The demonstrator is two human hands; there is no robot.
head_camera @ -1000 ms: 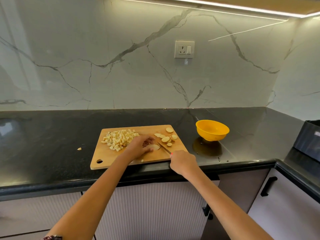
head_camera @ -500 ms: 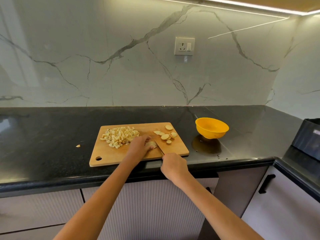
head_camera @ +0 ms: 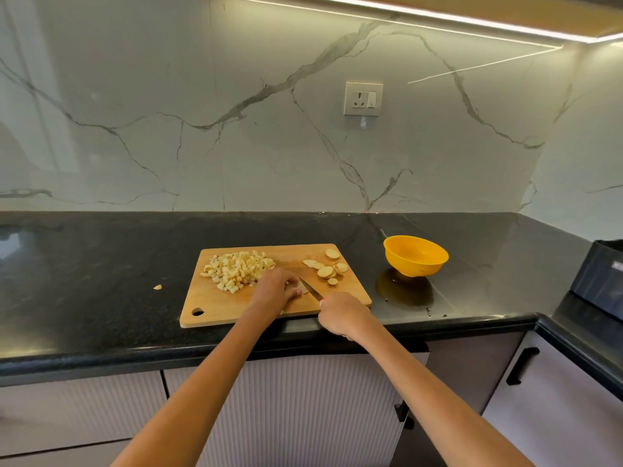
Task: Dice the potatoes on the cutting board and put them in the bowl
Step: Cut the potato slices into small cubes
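Note:
A wooden cutting board [head_camera: 350, 288] lies on the black counter. A heap of diced potato [head_camera: 237, 270] covers its left half, and several round potato slices [head_camera: 326, 268] lie at its right. My left hand [head_camera: 274, 288] holds down a potato piece near the board's middle, mostly hiding it. My right hand [head_camera: 340, 313] grips the handle of a small knife [head_camera: 309, 289], whose blade lies against that piece. The yellow bowl [head_camera: 416, 256] stands to the right of the board and looks empty.
One stray potato bit [head_camera: 157, 287] lies on the counter left of the board. A dark appliance [head_camera: 598, 278] sits at the far right on the counter's corner return. A wall socket [head_camera: 363, 98] is on the marble backsplash.
My right hand and the knife shifted a little left toward the piece under my left hand. The view has tilted slightly; the board, heap and bowl stay in place.

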